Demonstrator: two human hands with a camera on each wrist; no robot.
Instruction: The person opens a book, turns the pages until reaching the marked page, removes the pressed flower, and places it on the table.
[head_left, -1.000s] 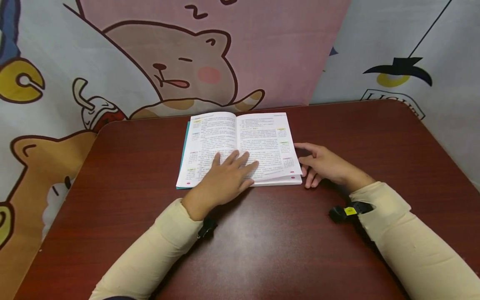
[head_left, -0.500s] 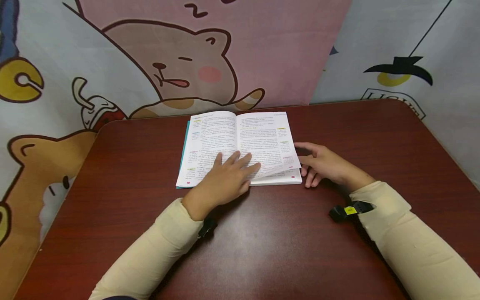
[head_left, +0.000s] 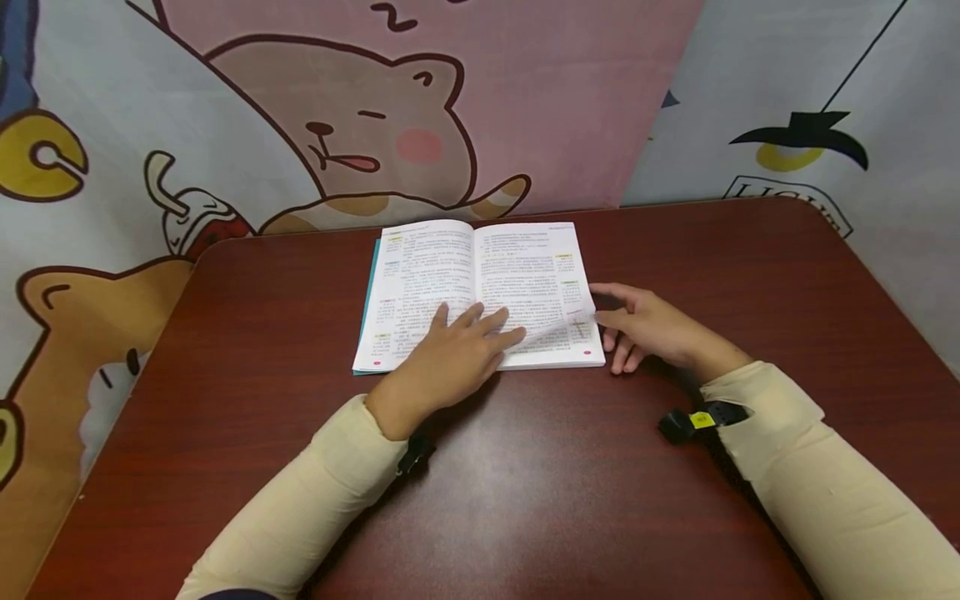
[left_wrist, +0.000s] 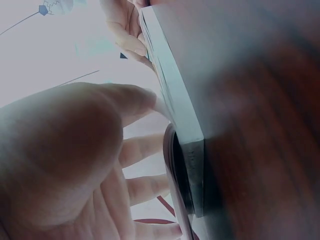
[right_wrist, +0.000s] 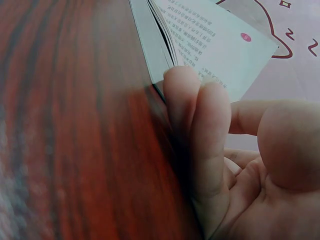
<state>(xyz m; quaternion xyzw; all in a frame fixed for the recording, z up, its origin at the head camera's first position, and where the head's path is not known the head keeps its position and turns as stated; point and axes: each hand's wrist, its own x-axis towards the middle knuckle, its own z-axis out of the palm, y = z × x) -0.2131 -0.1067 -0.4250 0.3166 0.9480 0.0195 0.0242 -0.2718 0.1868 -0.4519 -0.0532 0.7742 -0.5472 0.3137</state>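
Observation:
An open book with printed text pages and a teal cover edge lies at the table's far side. My left hand rests on its lower middle, fingers spread across both pages. In the left wrist view, the left fingertips touch the paper beside the book's thick edge. At the right margin, the thumb and bent fingers of my right hand hold the edge of a page. Its lower corner is raised off the pages below. How the right thumb tip meets the paper is partly hidden by the fingers in the right wrist view.
The dark red-brown wooden table has rounded far corners. A wall covering with cartoon bears stands directly behind it. A small black wrist device with a yellow label hangs at the right cuff.
The right page's lower corner has lifted and shifted up toward the right thumb, uncovering more of the page beneath. My left hand has slid slightly right; the right hand stays nearly still.

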